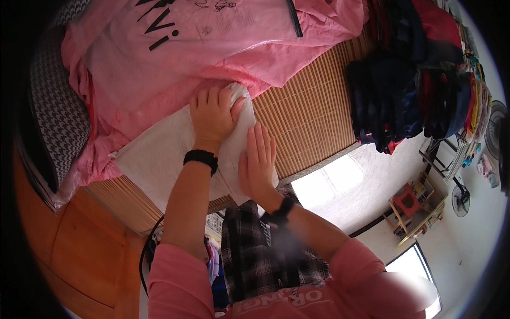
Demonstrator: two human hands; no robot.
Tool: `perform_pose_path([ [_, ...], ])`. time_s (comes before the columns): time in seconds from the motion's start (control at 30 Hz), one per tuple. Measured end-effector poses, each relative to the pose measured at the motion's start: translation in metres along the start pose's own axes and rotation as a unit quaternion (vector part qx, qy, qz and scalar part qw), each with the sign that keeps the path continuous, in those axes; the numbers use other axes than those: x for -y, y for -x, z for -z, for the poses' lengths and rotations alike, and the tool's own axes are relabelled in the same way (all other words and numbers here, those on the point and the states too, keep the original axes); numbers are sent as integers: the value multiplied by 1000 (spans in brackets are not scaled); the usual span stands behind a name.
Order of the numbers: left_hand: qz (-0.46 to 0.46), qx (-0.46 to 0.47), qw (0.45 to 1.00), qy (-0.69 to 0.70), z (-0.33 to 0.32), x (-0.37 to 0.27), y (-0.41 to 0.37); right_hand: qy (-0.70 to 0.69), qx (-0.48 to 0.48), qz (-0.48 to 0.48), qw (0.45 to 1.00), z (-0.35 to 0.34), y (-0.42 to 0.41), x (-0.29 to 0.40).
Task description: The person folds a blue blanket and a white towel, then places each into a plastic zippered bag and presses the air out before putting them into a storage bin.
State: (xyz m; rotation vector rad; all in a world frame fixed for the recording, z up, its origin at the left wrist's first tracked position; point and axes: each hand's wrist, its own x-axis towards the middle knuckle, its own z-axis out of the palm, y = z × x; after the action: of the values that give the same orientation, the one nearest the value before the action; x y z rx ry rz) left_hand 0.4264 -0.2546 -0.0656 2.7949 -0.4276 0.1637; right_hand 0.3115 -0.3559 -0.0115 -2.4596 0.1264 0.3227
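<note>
A folded white cloth [167, 131] lies before me on a slatted bamboo mat [306, 107]. My left hand [213, 115] rests palm down on its upper part, the thumb apart from the fingers. My right hand [259, 167] touches the cloth's right side, with straight fingers held close together and the thumb apart. Under each palm, part of the cloth is hidden. Beyond my hands, large pink fabric [159, 83] with black print and clear plastic over part of it touches the cloth's far edge. Both of my wrists wear black bands.
Piled dark clothes [386, 95] hang over the mat's right end. A houndstooth cushion [59, 91] lies at the left, above an orange-brown wooden panel [87, 247]. At the far right are a standing fan [460, 199] and a wooden shelf [414, 215] with a red stool.
</note>
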Motion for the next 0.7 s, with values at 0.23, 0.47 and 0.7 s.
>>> perform_pose_path([
  [0.23, 3, 57, 998, -12, 3, 1, -7, 107, -88, 33, 990, -38, -8, -20],
  [0.47, 8, 101, 995, -15, 27, -16, -37, 115, -131, 9, 985, -55, -9, -27],
  [0.7, 53, 96, 994, 14, -1, -25, -48, 135, -124, 17, 983, -52, -9, -23],
])
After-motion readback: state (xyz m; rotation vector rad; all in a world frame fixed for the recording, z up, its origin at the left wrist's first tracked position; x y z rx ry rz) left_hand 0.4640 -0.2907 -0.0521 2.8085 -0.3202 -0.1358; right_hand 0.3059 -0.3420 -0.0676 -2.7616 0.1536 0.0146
